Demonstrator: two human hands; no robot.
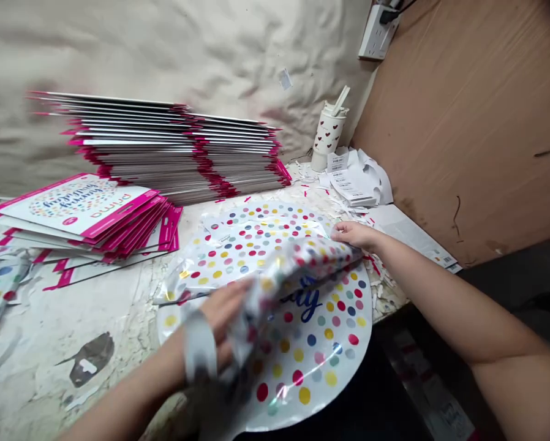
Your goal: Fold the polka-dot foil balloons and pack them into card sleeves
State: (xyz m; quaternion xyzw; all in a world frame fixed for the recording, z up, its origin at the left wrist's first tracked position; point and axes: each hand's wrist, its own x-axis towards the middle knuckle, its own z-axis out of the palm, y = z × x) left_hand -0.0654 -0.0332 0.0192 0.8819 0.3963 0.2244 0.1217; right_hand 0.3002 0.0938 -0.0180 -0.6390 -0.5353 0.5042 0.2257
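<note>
Both hands grip a shiny white foil sheet with multicoloured dots (297, 263), the left hand (224, 306) blurred at lower centre, the right hand (353, 235) pinching its edge right of centre. Beneath it, a round dotted foil sheet with blue lettering (321, 349) overhangs the worktop's (132, 318) front edge. Pink-and-white card packets (86, 211) crowd the left; bare worktop lies below them. White paper scraps (357, 180) narrow the room beyond the right hand.
</note>
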